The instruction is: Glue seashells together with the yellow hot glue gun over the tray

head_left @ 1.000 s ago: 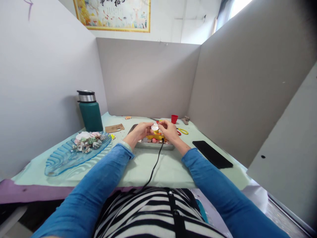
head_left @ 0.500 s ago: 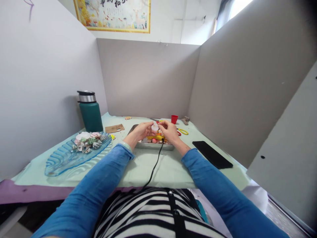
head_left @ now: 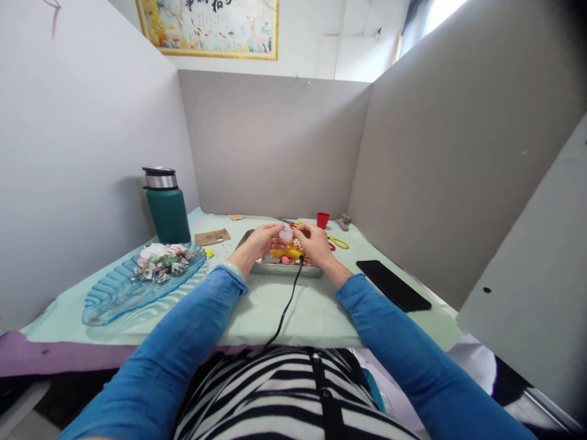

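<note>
Over a metal tray [head_left: 266,269], my left hand [head_left: 265,239] grips a small pale, whitish-pink piece [head_left: 286,234] by its edge; its kind is too small to make out. My right hand [head_left: 310,239] is closed in a pinch at the right side of that piece, and what sits between its fingertips is hidden. In the tray below my hands lie a yellow tool [head_left: 288,252] with a black cord [head_left: 290,302], a pink round bit [head_left: 285,260] and other small pieces.
On the left stand a blue glass dish [head_left: 114,299] with shells and a green bottle [head_left: 167,214]. A cardboard piece [head_left: 212,237] lies behind. To the right are a red cup [head_left: 323,220], yellow-handled scissors [head_left: 339,242] and a black flat slab [head_left: 393,285]. Grey partitions enclose the table.
The pale piece has shifted very slightly in my fingers. Both hands stay in nearly the same place above the tray.
</note>
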`<state>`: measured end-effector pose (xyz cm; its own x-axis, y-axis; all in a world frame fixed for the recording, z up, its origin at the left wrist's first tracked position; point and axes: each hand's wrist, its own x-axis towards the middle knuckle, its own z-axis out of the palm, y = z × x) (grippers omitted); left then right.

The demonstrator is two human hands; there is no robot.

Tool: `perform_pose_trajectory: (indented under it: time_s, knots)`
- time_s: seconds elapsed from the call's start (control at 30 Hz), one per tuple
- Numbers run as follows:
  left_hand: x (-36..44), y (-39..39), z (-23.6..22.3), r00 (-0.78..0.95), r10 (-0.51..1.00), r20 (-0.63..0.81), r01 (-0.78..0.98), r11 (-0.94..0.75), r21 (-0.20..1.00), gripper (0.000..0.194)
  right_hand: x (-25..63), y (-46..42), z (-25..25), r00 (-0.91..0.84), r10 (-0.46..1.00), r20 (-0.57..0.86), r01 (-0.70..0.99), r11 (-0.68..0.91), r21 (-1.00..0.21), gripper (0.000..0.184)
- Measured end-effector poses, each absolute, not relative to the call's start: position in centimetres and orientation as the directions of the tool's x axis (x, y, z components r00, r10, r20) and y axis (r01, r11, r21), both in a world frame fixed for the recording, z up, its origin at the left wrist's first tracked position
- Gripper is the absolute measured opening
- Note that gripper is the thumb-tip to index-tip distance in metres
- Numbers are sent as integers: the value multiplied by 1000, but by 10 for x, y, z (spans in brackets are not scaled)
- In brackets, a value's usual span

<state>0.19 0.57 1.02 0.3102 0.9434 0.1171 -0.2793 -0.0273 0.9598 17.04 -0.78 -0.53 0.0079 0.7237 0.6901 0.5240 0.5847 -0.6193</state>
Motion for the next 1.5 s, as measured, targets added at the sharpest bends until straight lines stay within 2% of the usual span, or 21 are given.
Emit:
perform_pose_trajectory:
  time_s: [0.53, 0.77, 1.1, 1.23, 1.5]
  knots:
    - [0, 5, 12, 304, 944, 131, -267, -48, 963, 18, 170, -7, -6, -6, 726, 688, 528, 587, -615, 16]
    - [0, 6, 12, 290, 949, 128, -264, -49, 963, 19, 170, -5, -6, -5, 743, 669, 485, 587, -648, 16]
    - [4, -1, 15, 293, 955, 42, -222, 26, 975, 23, 173, -1, -9, 33, 756, 654, 498, 555, -667, 13]
    - [4, -1, 15, 323, 944, 71, -240, 9, 971, 19, 172, -3, -8, 55, 756, 652, 501, 544, -673, 16]
    - [2, 2, 14, 283, 954, 102, -168, -56, 984, 12, 170, -7, -6, 9, 745, 667, 407, 606, -683, 20]
